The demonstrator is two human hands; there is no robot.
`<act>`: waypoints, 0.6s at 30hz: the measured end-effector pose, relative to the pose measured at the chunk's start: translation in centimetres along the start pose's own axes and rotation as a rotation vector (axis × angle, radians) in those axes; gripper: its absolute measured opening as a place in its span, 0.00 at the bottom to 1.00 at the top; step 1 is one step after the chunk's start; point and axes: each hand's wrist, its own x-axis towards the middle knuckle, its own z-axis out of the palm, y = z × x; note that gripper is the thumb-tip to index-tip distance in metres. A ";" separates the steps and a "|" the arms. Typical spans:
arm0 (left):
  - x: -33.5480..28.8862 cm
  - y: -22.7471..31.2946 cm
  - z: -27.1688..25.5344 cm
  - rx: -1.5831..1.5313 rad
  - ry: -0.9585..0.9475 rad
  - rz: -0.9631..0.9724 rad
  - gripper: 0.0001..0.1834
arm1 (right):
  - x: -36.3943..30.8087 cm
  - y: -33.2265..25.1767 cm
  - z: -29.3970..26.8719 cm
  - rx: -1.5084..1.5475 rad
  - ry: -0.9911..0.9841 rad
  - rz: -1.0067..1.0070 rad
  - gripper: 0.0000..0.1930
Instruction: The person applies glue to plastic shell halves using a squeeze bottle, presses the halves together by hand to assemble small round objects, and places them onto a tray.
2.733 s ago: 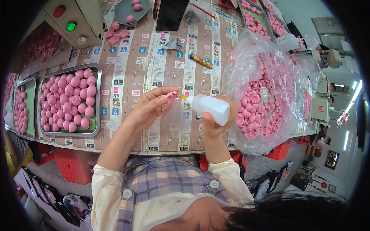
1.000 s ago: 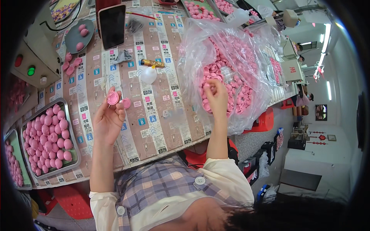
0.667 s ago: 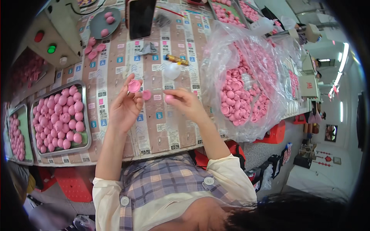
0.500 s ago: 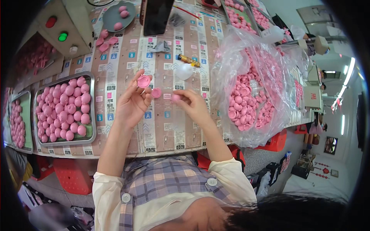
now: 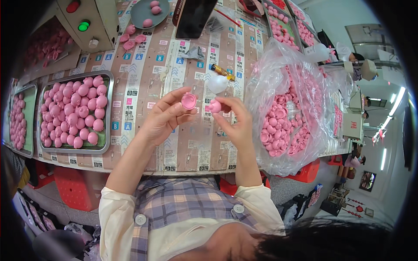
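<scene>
My left hand (image 5: pixel 162 119) pinches a hollow pink half shell (image 5: pixel 189 101) between thumb and fingers, its open side facing up. Just to the right, my right hand (image 5: pixel 238 124) grips a rounded pink plastic piece (image 5: pixel 214 106) with small bumps on it. The two pink parts are apart, a short gap between them, held over the patterned table covering (image 5: pixel 174 150). Beyond my right fingers lie a white rounded bottle (image 5: pixel 217 84) and a gold-and-black tube (image 5: pixel 222 72).
At left stands a metal tray (image 5: pixel 107 108) of pink balls, with another tray (image 5: pixel 32 113) beside it. On the right a clear plastic bag (image 5: pixel 257 100) holds pink half shells. A grey plate (image 5: pixel 138 17), a phone (image 5: pixel 194 19) and a machine (image 5: pixel 98 21) sit farther back.
My right hand has lifted its pink piece closer to the shell in my left hand. A round pink part seen between the hands before no longer shows there. The whole view has shifted slightly.
</scene>
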 end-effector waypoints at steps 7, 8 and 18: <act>0.1 -0.8 0.2 0.250 -0.034 0.051 0.21 | 1.0 -2.2 1.2 -0.024 -0.059 -0.136 0.17; 0.1 -0.9 0.2 0.325 -0.043 0.072 0.20 | 0.8 -2.1 1.4 0.006 -0.050 -0.114 0.17; -0.2 -0.8 0.9 0.444 -0.096 0.261 0.18 | 0.8 -1.7 1.9 -0.003 -0.062 -0.107 0.17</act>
